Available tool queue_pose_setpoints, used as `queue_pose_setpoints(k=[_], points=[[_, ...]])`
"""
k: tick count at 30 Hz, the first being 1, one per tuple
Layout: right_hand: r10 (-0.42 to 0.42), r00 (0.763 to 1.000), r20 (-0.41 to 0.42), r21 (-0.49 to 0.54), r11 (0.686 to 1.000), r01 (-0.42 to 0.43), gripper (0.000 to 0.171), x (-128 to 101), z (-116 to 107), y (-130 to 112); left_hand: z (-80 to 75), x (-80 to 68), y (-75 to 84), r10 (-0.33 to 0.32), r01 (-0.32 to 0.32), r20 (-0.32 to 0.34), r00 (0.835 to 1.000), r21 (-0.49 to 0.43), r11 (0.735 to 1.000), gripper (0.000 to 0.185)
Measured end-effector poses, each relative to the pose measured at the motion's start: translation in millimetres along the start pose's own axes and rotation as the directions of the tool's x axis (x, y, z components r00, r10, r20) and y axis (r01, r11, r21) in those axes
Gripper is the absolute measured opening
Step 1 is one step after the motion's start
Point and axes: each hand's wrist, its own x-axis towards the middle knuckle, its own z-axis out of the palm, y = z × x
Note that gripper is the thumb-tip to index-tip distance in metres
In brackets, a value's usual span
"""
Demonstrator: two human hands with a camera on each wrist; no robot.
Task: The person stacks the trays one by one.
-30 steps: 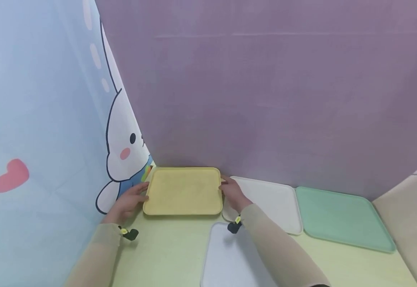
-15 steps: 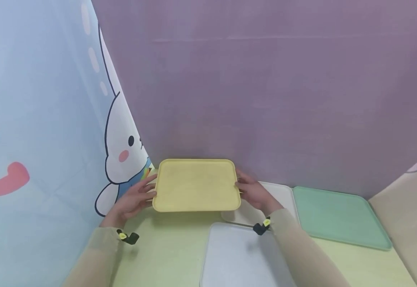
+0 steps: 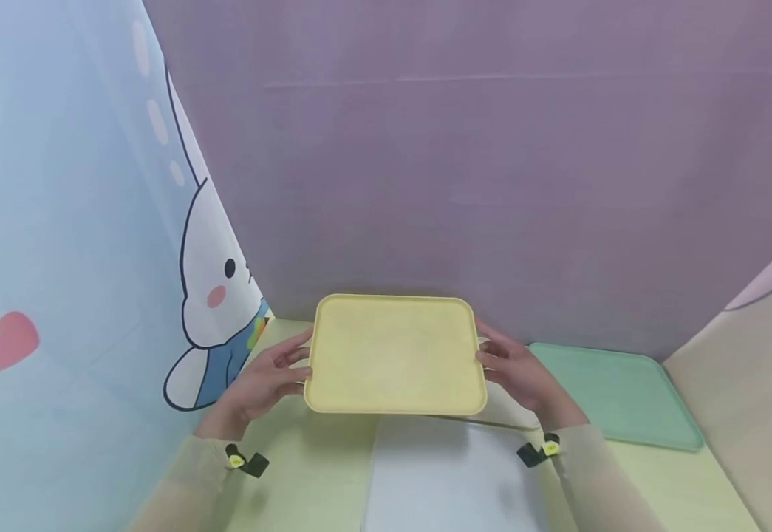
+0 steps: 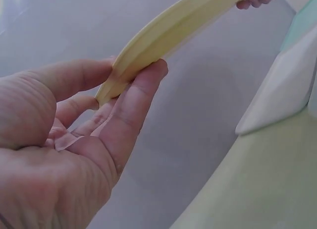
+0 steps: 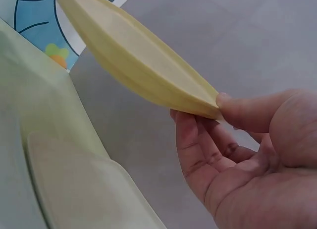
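A yellow rectangular tray (image 3: 395, 355) with a low rim is held up off the table between both hands. My left hand (image 3: 266, 380) pinches its left short edge; in the left wrist view the thumb lies on one side of the rim and fingers (image 4: 133, 102) lie under it. On the opposite short edge my right hand (image 3: 518, 369) pinches the rim, thumb at the edge and fingers (image 5: 190, 140) beneath. Below the yellow tray lies a white tray (image 3: 452, 480) near the front. Another white tray (image 3: 505, 406) behind it is mostly hidden by the yellow tray and right hand.
A green tray (image 3: 615, 395) lies on the pale yellow-green table (image 3: 678, 480) at the right. A purple-grey cloth wall (image 3: 492, 185) rises behind, a blue printed wall (image 3: 80, 222) at the left, and a beige wall (image 3: 751, 369) at the right.
The yellow tray has come up off the table and moved right and closer, with both hands gripping its ends. The head view has shifted slightly.
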Motion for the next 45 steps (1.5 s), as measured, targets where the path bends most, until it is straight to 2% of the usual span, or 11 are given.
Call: queue_pose_setpoints(k=[6, 11, 14, 19, 26, 30, 35, 41, 45], points=[[-0.023, 0.998, -0.05, -0.016, 1.0, 0.023, 0.082, -41.7, -4.7, 3.5, 22.9, -2.8, 2.8, -0.009, 0.009, 0.036, 0.999, 0.004, 1.0, 0.079], [-0.035, 0.996, -0.076, -0.014, 0.999, 0.034, 0.082, -68.5, -4.8, 8.4, 37.5, -4.8, -4.3, -0.022, 0.023, 0.06, 0.998, -0.009, 1.0, 0.082], [-0.025, 0.996, -0.084, 0.0, 1.0, 0.025, 0.081, -85.4, -5.5, 15.6, 45.6, -7.4, -14.7, -0.043, 0.044, 0.073, 0.996, -0.017, 0.999, 0.084], [0.006, 0.995, -0.099, 0.015, 1.0, -0.004, 0.079, -118.5, -7.7, 33.6, 64.2, -12.9, -40.0, -0.11, 0.117, 0.098, 0.989, -0.059, 0.991, 0.087], [0.147, 0.974, -0.172, 0.008, 0.989, -0.147, 0.082, -154.8, -3.5, 53.9, 87.0, -22.1, -73.2, -0.179, 0.189, 0.107, 0.978, -0.097, 0.977, 0.089], [0.212, 0.962, -0.174, 0.022, 0.977, -0.212, 0.083, -168.6, -3.6, 67.6, 96.9, -31.3, -88.6, -0.198, 0.208, 0.104, 0.975, -0.089, 0.974, 0.089], [0.228, 0.959, -0.169, 0.053, 0.974, -0.222, 0.085, -173.7, -6.3, 85.5, 104.9, -35.2, -101.1, -0.221, 0.225, 0.067, 0.973, -0.056, 0.973, 0.09], [0.237, 0.959, -0.154, 0.067, 0.971, -0.229, 0.087, -179.1, -9.7, 100.7, 113.9, -38.1, -106.3, -0.239, 0.24, 0.044, 0.97, -0.019, 0.971, 0.088], [0.269, 0.947, -0.174, 0.062, 0.963, -0.262, 0.088, -181.1, -10.5, 105.8, 119.0, -42.4, -104.8, -0.248, 0.249, 0.043, 0.968, -0.019, 0.968, 0.089]])
